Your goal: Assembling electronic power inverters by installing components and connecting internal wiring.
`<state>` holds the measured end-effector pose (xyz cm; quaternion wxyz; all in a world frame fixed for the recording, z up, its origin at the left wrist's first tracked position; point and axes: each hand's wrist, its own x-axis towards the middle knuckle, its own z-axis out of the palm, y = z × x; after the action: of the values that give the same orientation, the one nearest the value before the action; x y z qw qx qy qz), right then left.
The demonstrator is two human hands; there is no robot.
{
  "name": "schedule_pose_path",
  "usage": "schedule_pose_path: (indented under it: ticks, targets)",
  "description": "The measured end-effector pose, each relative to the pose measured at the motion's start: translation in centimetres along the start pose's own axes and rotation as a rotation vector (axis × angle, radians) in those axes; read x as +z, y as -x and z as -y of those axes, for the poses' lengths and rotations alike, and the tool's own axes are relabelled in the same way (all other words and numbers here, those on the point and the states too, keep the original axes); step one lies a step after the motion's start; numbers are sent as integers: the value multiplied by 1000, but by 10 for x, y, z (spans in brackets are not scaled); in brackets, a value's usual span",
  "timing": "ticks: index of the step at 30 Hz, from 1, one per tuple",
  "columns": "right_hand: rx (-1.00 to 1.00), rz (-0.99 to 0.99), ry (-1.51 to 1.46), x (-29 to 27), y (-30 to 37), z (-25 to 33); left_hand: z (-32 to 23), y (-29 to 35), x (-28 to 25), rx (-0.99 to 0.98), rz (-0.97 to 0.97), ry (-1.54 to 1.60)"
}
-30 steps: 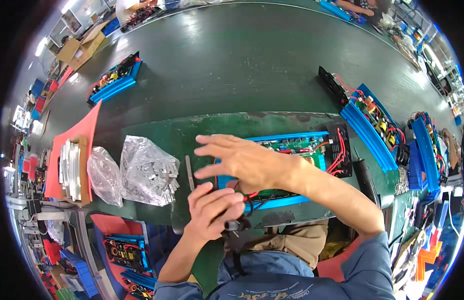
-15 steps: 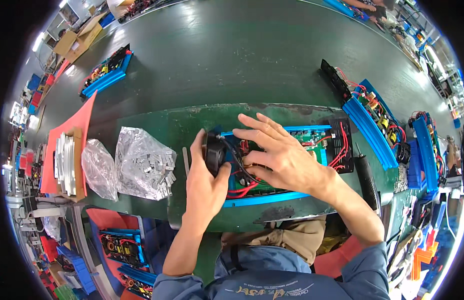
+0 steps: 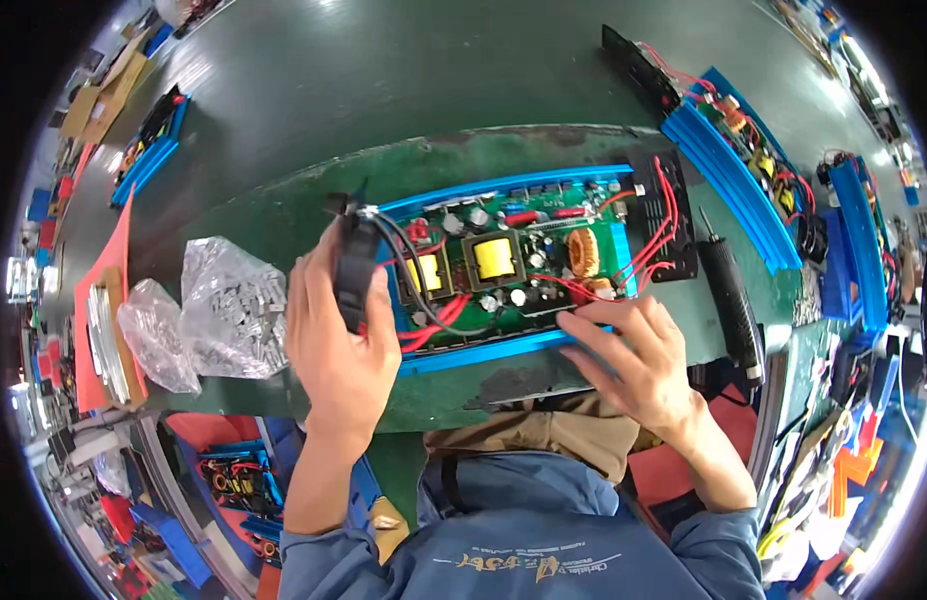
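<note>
My left hand is closed around a black end panel, held upright at the left end of a blue metal housing. A black cable loops from the panel over the circuit board inside. That green board carries yellow-wrapped transformers and a copper coil. My right hand is at the housing's near wall, index finger over the inner side and thumb on the outer side. Thick red wires lie at the left end, partly behind my left hand.
A black-handled screwdriver lies right of the housing's second black panel. Clear bags of small metal pieces sit at left, beside a box of metal strips. Other blue housings stand at the right and far left.
My right hand has moved from the cable at the left end to the near wall at right, uncovering the board. My left hand still holds the black panel, now turned edge-on.
</note>
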<state>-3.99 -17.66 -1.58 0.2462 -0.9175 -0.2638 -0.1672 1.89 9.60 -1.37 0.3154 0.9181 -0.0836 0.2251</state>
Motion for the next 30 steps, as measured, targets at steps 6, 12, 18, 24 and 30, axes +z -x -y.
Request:
schedule_pose_path:
  ticks: [6,12,18,24,30]
  targets:
    - [9,49,-45,1,-4,-10,-7,-60,19,705,262,-185]
    - [-9,48,-93,-3,-4,-16,10,-63,16,447,361,-29]
    - [-63,79,-98,-8,-15,-30,27,-40,3,76,299,273]
    - [-33,97,-18,-9,-11,-18,54,-11,-47,93,219,127]
    - [-48,81,-68,9,-25,19,57,31,-74,-119,269,11]
